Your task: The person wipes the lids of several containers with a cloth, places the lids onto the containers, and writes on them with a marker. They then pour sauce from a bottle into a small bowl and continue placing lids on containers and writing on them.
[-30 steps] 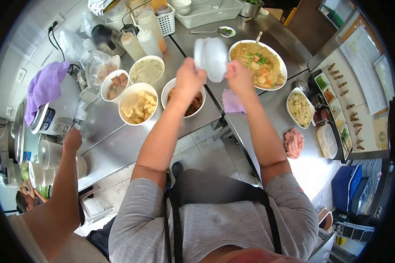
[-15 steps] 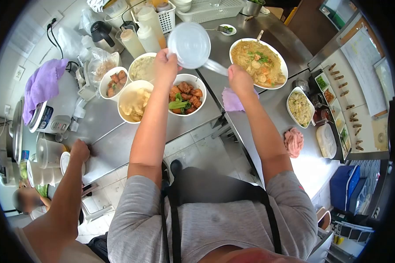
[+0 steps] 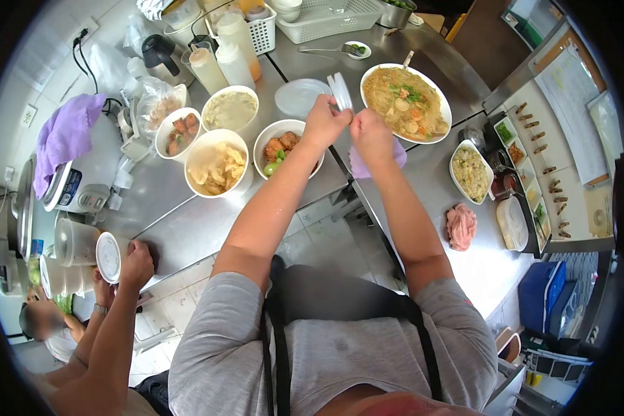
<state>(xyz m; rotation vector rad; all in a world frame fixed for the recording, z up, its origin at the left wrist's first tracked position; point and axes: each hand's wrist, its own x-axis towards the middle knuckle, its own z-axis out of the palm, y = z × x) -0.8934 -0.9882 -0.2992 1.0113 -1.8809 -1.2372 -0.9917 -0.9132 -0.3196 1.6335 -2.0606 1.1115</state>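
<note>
My left hand (image 3: 326, 125) is closed around the lower end of some translucent plastic lids (image 3: 339, 90), seen edge-on. Right beside it, fingertip to fingertip, my right hand (image 3: 372, 139) is pinched shut; what its fingers hold is hidden. Another plastic lid (image 3: 299, 99) lies flat on the counter, behind a bowl of glazed meat and greens (image 3: 281, 147) that my left forearm partly covers. To the left stand a bowl of pale fried pieces (image 3: 218, 166), a bowl of pale soup (image 3: 230, 114) and a smaller bowl of browned chunks (image 3: 180, 132).
Right of my hands are a plate of noodles (image 3: 405, 100), a purple cloth (image 3: 388, 161), a dish of fried rice (image 3: 471, 173) and a pink cloth (image 3: 461, 227). Squeeze bottles (image 3: 236, 64) stand at the back. At lower left, a co-worker's hand (image 3: 137, 265) holds a white-lidded tub (image 3: 111, 256).
One lid now lies on the counter behind the meat bowl. My left hand has moved right and down, meeting my right hand at the edge-on lids. The co-worker's hands have come to a tub.
</note>
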